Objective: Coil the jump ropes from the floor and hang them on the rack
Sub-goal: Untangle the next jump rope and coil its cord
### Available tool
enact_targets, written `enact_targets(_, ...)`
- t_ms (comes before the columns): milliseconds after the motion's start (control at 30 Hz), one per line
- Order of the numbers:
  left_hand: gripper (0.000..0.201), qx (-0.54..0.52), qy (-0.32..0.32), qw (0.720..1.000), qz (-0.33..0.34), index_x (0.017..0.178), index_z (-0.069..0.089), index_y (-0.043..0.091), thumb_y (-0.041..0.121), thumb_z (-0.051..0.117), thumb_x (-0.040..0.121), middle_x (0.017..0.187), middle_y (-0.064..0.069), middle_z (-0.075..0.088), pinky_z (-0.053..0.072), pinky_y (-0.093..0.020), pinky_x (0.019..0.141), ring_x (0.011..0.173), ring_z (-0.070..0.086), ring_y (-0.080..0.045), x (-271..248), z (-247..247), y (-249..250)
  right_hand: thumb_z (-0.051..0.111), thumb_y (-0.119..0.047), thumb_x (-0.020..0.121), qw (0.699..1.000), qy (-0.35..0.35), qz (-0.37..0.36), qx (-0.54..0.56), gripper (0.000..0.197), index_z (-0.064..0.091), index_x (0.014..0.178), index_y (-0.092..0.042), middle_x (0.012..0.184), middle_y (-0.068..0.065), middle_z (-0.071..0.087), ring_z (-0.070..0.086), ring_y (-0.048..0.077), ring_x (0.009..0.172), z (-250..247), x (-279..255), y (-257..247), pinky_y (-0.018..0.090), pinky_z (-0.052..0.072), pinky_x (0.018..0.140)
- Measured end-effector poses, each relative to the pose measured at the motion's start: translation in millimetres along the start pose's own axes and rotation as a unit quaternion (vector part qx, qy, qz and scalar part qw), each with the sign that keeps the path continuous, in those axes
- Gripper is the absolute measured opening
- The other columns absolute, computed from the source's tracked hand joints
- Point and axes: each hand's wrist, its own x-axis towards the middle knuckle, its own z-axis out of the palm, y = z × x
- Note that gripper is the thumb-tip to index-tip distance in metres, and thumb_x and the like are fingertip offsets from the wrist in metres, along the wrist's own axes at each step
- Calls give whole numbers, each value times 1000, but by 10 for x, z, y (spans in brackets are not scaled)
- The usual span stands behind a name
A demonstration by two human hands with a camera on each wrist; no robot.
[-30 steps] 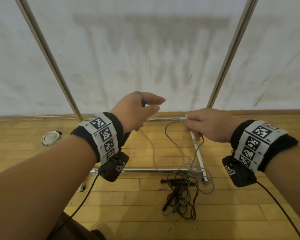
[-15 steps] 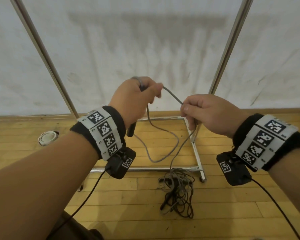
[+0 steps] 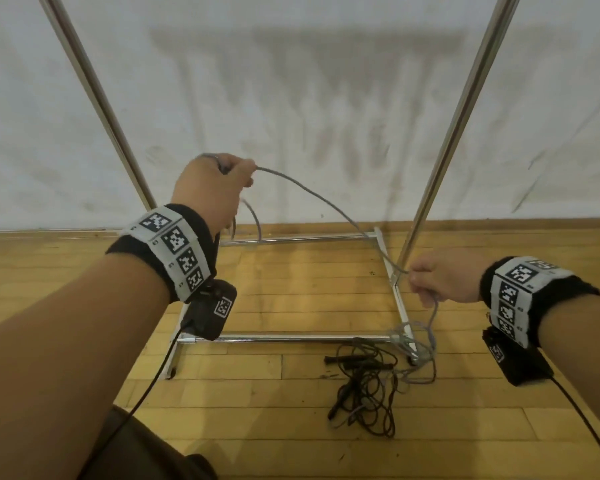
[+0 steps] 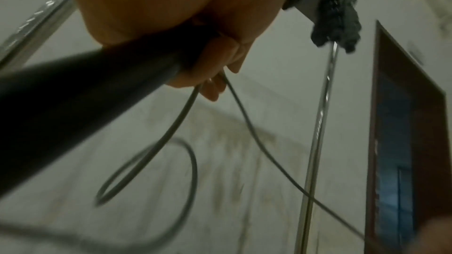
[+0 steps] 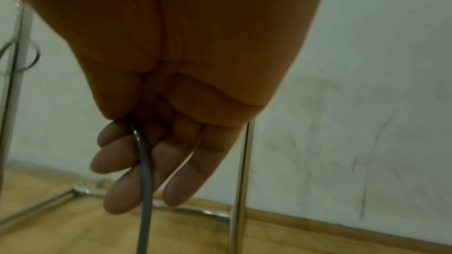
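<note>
Fingers of the left hand (image 3: pixel 211 188) are curled round a black handle (image 4: pixel 80 92) and the loops gathered so far; one loop (image 4: pixel 156 163) hangs under the fist in the left wrist view, blurred but closed on itself. From that fist the grey rope (image 3: pixel 321 199) runs out taut, down and to the right, straight to the right hand (image 3: pixel 442 278); there it is pinched near the knuckles and passes down across the half-bent fingers (image 5: pixel 127 186), as the right wrist view shows. So the stretch between the two grips lies on a slant, high at the left and low at the right, across the front of the rack's right post (image 3: pixel 461 133); below the right hand the rope drops to a loose grey heap (image 3: pixel 414 344) draped over the corner of the rack's base bar (image 3: pixel 291 338). The slack to be taken up therefore lies under and just behind the right hand, well apart from the left; I judge the right hand is the one to feed the next loop across to the left fist. A black rope (image 3: pixel 364 389), tangled with its handles, lies on the wooden floor (image 3: pixel 257 424) just in front of the bar, touched by neither hand; whether the grey heap is caught on the bar I cannot tell.
</note>
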Motion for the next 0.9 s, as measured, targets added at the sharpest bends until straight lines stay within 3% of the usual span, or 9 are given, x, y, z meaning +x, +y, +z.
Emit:
enact_targets(100,23,22,-47,998,18,113,77,33,41,56,105,69,0,69,46,-23,42,38,51,-6,-54,55,0,46,-29,106,995,69,-32,62,31,67,86,-18,76,-4,75,70,13,77,-213,-23,-151,31,55,78)
enact_targets(200,22,19,-74,997,33,115,76,37,37,56,105,56,13,63,50,-24,44,42,54,-9,-96,132,64,46,-29,105,973,176,-104,111,30,67,85,-24,73,-10,73,68,7,70,-447,-113,-357,36,56,78)
enact_targets(300,20,-5,-107,993,47,117,75,38,34,60,105,70,28,70,55,-32,50,45,54,-11,-157,214,111,46,-27,104,935,265,-156,175,28,67,84,-26,71,-8,71,68,5,69,-547,-213,-536,35,55,73)
enact_targets(400,24,-31,-152,986,67,122,73,42,32,66,102,105,34,73,53,-29,50,44,51,-10,-224,289,151,46,-26,104,938,240,-168,184,28,67,86,-26,71,-3,72,68,8,68,-503,-252,-663,40,57,76)
enact_targets(533,29,-41,-242,963,108,127,71,43,31,70,100,109,33,74,49,-27,47,45,52,-10,-340,382,243,47,-28,105,955,189,-174,151,27,67,86,-26,71,-4,72,67,6,70,-415,-231,-751,36,55,75)
enact_targets(567,26,-36,-263,957,116,124,71,43,32,70,100,105,30,76,48,-26,46,44,51,-10,-365,397,266,48,-28,105,954,189,-178,153,27,67,86,-27,71,-4,72,67,4,70,-408,-232,-766,32,53,72)
enact_targets(633,12,-2,-286,949,134,110,73,42,35,70,100,75,25,74,45,-22,43,40,50,-7,-413,424,315,48,-29,105,950,198,-183,156,27,67,86,-28,71,-5,72,67,2,69,-411,-238,-784,27,48,66)
enact_targets(767,15,4,-243,961,133,86,72,32,31,69,101,64,18,68,40,-17,40,38,49,-1,-401,466,381,49,-31,105,948,192,-189,171,25,67,88,-29,72,-6,72,68,4,70,-396,-240,-771,29,52,70)
enact_targets(900,16,-19,-141,980,138,87,74,28,28,67,102,66,14,66,35,-10,43,42,47,4,-338,444,411,47,-28,106,948,172,-175,201,25,67,91,-24,76,-1,73,71,8,72,-340,-169,-651,33,57,77)
